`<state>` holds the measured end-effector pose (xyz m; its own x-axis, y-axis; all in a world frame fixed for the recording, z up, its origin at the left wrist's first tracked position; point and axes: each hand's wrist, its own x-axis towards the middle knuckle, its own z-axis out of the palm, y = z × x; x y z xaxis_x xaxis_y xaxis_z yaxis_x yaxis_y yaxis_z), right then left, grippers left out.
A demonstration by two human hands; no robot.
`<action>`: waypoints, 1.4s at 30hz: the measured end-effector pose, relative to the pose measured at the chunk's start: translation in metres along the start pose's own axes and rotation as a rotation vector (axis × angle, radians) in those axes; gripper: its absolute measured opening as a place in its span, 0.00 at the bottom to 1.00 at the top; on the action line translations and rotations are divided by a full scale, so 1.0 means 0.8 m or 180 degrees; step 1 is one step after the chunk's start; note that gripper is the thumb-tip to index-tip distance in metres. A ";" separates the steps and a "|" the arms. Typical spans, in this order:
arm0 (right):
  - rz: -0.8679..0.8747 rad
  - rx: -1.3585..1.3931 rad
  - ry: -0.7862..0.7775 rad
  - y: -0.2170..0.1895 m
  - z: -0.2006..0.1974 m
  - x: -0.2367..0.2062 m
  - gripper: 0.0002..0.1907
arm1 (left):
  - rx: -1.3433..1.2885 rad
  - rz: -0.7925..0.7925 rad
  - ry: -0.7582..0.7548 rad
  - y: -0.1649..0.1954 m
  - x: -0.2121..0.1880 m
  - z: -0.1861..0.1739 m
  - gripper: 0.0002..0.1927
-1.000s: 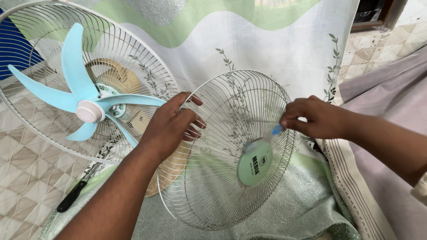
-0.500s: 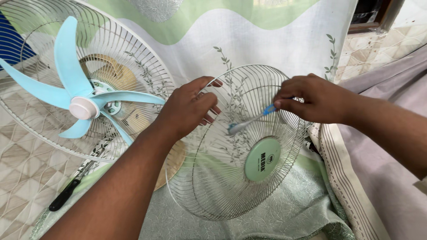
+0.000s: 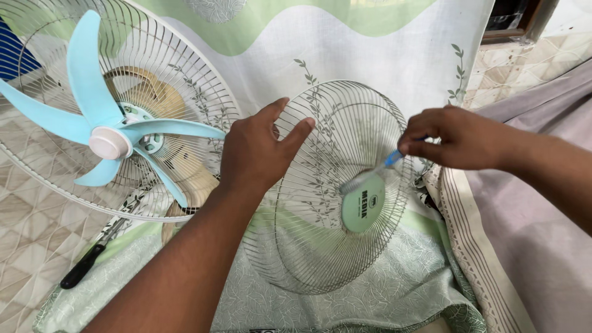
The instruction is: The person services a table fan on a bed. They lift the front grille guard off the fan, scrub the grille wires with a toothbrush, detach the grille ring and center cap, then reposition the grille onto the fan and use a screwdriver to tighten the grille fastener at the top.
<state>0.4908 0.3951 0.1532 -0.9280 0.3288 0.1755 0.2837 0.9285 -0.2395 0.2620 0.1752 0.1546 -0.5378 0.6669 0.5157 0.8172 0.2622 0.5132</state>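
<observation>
Pale wire, thin and glossy, makes up the one loose fan guard [image 3: 320, 203], a round domed grille of fine radial spokes crossed by a few rings, with a flat pale-green disc at its centre. It stands tilted on edge upon a green and white leaf-printed cloth [image 3: 394, 290] spread over the floor, near the middle of the view. The left hand [image 3: 256, 151] lies on the guard's upper left rim, its grip closed over the wires with the forefinger and middle finger stretched out along them. The right hand [image 3: 459, 137] has its grip pinched around a single small brush [image 3: 370, 176] with a blue handle and a whitish head; the head rests against the spokes just above the green disc. To the left stands one fan body: a second, larger wire guard [image 3: 203, 80], the rear one, white and round, carrying five smooth light-blue plastic blades [image 3: 83, 86] around a white hub cap. Below it one screwdriver [image 3: 92, 256] with a black handle lies on the cloth's edge, apart from both hands. A striped beige cloth border [image 3: 475, 246] and a plain mauve fabric [image 3: 542, 246] lie to the right, and patterned beige floor tiles [image 3: 24, 240] show at the left.
</observation>
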 end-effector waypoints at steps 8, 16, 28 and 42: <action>-0.0041 -0.0036 0.0188 -0.019 -0.013 0.013 0.15 | -0.0134 0.0657 -0.0503 0.018 0.041 -0.005 0.39; -0.0073 -0.0339 -0.0038 -0.010 0.012 -0.016 0.15 | 0.0013 0.1009 -0.0766 0.007 0.047 0.000 0.35; -0.0327 -0.0294 0.0426 -0.055 -0.012 -0.002 0.15 | -0.0169 0.1215 -0.0611 0.025 0.044 0.012 0.31; -0.0441 -0.0482 0.0103 -0.037 0.004 -0.032 0.13 | -0.0050 0.1175 -0.0773 0.026 0.045 0.009 0.32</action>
<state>0.5059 0.3589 0.1528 -0.9531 0.1991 0.2279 0.1891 0.9798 -0.0652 0.2610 0.2100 0.1788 -0.1445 0.8590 0.4912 0.9412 -0.0339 0.3361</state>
